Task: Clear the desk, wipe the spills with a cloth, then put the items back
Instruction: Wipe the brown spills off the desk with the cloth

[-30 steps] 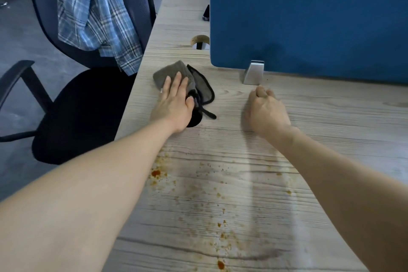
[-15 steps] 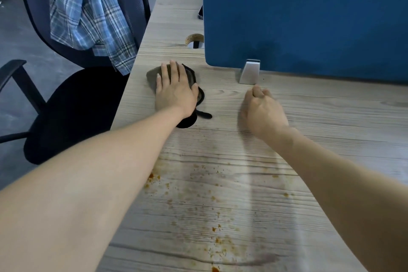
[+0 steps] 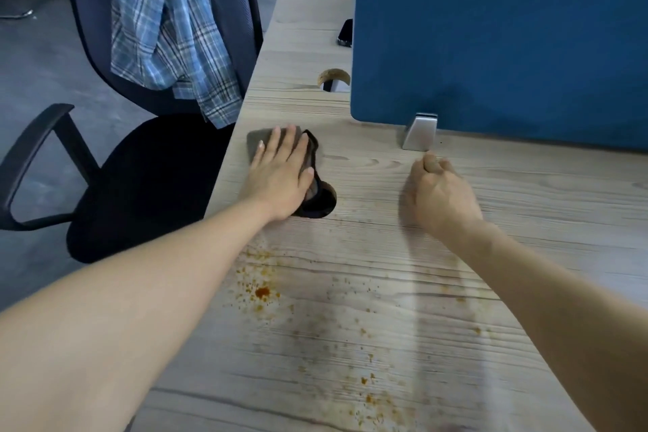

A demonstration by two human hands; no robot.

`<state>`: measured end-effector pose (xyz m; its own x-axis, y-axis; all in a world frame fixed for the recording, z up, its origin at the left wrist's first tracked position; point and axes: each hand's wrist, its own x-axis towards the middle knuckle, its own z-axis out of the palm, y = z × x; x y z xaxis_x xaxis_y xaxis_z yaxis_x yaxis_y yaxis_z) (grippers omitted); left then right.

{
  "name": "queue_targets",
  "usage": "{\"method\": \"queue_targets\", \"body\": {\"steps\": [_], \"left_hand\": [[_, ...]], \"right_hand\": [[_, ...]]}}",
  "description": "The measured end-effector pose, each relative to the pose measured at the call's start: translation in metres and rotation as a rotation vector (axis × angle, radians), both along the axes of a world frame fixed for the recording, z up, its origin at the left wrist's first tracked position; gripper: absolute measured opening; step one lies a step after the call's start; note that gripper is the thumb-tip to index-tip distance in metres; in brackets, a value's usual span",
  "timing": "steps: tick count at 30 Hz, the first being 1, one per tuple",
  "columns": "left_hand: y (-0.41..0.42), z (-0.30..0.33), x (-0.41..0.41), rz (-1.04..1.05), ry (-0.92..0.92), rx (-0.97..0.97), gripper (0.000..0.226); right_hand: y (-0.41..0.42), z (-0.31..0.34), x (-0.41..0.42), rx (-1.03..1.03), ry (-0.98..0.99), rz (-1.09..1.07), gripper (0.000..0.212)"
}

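Observation:
A grey cloth with black trim [image 3: 257, 142] lies near the left edge of the light wooden desk [image 3: 526, 207]. My left hand [image 3: 282, 175] lies flat on top of it, fingers straight, pressing it down. My right hand [image 3: 440, 195] rests on the desk to the right, fingers curled into a loose fist with nothing seen in it. Orange-brown spill spots [image 3: 263, 291] are scattered over the desk in front of both hands, nearer to me.
A blue partition panel [image 3: 491, 38] on a metal foot [image 3: 419, 131] stands along the back. A cable hole [image 3: 333, 79] and a dark phone [image 3: 345, 32] lie beyond its left end. An office chair [image 3: 140, 179] with a plaid shirt [image 3: 164, 21] stands left of the desk.
My left hand slid forward over the cloth, covering more of it and bunching it. My right hand stayed in place, fist unchanged.

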<state>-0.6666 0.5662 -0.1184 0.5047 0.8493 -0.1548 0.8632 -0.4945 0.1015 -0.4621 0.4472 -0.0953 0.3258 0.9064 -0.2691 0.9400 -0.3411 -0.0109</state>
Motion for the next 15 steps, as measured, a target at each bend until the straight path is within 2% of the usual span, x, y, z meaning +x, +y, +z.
{"method": "queue_targets", "body": {"steps": [5,8,12,14,15], "left_hand": [[0.033,0.0,-0.02,0.236,0.043,-0.01,0.06],[0.006,0.0,-0.004,0.179,0.004,0.02,0.06],[-0.018,-0.004,-0.004,-0.054,-0.028,0.017,0.061],[0.0,-0.005,-0.014,-0.022,-0.016,0.031,0.063],[0.011,-0.004,-0.018,0.06,-0.018,0.042,0.064]], "right_hand": [[0.0,-0.007,0.003,0.015,-0.001,0.012,0.049],[0.0,-0.007,0.002,0.01,-0.003,0.016,0.05],[-0.001,-0.002,0.001,0.013,-0.006,0.013,0.051],[-0.002,-0.001,0.001,0.026,-0.007,0.025,0.051],[-0.003,-0.001,0.001,0.028,-0.003,0.026,0.051]]}}
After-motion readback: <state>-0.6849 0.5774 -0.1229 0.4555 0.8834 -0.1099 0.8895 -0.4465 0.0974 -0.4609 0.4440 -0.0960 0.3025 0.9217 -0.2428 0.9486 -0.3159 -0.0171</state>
